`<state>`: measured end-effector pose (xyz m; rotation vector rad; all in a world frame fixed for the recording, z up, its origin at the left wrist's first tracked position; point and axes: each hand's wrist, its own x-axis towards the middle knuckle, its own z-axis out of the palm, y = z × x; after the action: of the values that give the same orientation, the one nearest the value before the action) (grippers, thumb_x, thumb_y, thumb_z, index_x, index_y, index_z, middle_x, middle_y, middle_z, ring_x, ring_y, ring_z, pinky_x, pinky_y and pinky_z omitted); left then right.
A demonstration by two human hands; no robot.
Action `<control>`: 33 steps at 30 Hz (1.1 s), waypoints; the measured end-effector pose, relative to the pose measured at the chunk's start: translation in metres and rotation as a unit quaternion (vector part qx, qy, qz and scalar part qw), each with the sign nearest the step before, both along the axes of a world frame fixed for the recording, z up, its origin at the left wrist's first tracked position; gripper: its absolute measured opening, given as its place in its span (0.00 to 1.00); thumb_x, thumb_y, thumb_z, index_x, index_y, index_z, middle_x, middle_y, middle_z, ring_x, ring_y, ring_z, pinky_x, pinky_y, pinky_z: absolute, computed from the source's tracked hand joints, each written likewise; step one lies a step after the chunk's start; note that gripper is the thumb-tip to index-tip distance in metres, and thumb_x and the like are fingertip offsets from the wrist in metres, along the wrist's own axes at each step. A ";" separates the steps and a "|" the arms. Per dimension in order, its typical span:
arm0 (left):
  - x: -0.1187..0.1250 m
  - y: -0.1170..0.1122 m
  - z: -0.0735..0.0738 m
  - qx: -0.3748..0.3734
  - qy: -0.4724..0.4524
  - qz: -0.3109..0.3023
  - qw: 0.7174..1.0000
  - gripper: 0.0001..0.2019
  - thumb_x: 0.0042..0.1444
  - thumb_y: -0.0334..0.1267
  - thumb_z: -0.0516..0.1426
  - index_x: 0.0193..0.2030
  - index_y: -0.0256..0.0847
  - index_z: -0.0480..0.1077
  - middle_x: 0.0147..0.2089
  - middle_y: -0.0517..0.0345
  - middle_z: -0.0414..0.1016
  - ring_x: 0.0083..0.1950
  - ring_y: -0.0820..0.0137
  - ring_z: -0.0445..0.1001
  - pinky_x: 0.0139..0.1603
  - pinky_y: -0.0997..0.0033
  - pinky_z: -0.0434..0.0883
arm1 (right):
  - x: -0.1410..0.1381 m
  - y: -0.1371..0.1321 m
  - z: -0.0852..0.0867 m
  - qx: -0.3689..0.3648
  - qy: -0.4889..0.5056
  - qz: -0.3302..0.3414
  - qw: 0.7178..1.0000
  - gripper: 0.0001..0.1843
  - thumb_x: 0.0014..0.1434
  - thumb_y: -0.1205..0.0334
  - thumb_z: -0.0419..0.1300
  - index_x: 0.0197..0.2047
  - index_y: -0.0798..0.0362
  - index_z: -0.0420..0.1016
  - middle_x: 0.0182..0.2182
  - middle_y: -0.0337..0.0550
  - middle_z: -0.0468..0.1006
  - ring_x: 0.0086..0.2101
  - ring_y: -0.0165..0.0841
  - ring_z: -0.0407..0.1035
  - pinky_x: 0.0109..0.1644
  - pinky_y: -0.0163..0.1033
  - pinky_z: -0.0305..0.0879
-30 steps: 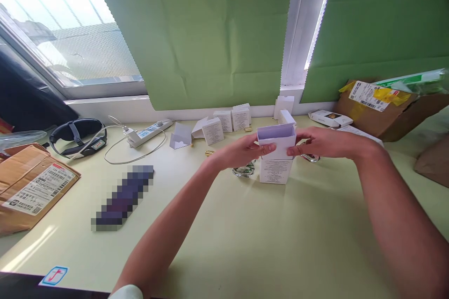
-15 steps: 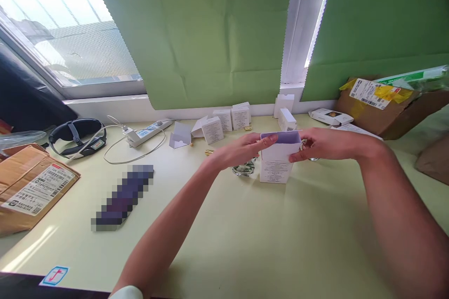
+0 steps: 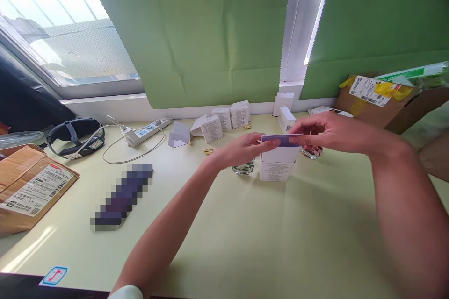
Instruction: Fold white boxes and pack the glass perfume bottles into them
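A white printed box stands upright on the table in front of me, its purple-lined top edge facing me. My left hand is closed on its upper left side, thumb across the front edge. On the upper right, my right hand pinches the same purple-lined edge between thumb and fingers. A clear, shiny glass-like piece lies below my left hand, beside the box. Another shiny piece lies partly hidden under my right hand. The inside of the box is out of sight.
Small white boxes stand near the wall, with small gold pieces before them. A power strip, a headset, a pixelated dark object and a cardboard box are left. Another carton sits at the right.
My right hand has moved up from the box's right side onto its top edge. The opening that showed purple inside is now narrowed to a strip. My left hand stays on the box.
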<state>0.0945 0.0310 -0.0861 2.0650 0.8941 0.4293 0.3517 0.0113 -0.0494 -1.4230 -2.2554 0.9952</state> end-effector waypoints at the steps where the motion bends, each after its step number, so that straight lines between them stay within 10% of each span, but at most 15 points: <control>1: 0.000 0.000 0.000 -0.012 0.011 0.007 1.000 0.25 0.61 0.65 0.51 0.46 0.47 0.74 0.38 0.56 0.72 0.35 0.68 0.69 0.29 0.69 0.62 | -0.001 0.001 0.000 0.000 -0.013 0.001 1.000 0.23 0.56 0.36 0.62 0.42 0.45 0.80 0.30 0.41 0.76 0.29 0.34 0.67 0.31 0.39 0.61; 12: 0.005 0.005 -0.013 -0.012 0.031 0.004 0.999 0.24 0.62 0.59 0.54 0.60 0.51 0.68 0.55 0.55 0.73 0.50 0.65 0.71 0.45 0.66 0.68 | -0.005 0.009 -0.008 -0.038 -0.090 0.016 0.995 0.24 0.52 0.33 0.62 0.36 0.43 0.83 0.27 0.39 0.73 0.29 0.34 0.64 0.29 0.37 0.55; 21: 0.010 0.005 -0.022 0.025 0.047 -0.015 0.998 0.18 0.64 0.51 0.55 0.58 0.50 0.68 0.54 0.54 0.72 0.50 0.65 0.71 0.47 0.64 0.68 | -0.001 0.019 -0.021 -0.070 -0.088 0.077 0.991 0.24 0.53 0.35 0.61 0.41 0.43 0.83 0.25 0.36 0.64 0.25 0.30 0.52 0.28 0.39 0.46; 33: 0.013 0.009 -0.025 0.051 0.025 -0.060 0.997 0.15 0.67 0.48 0.51 0.51 0.44 0.71 0.44 0.56 0.74 0.41 0.70 0.70 0.40 0.69 0.66 | -0.004 0.017 -0.020 -0.095 -0.087 0.075 0.989 0.23 0.56 0.35 0.60 0.41 0.45 0.76 0.34 0.41 0.75 0.34 0.36 0.67 0.37 0.39 0.59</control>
<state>0.1072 0.0403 -0.1112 2.2188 0.7868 0.3681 0.3476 0.0279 -0.0696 -1.4867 -2.4818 1.2026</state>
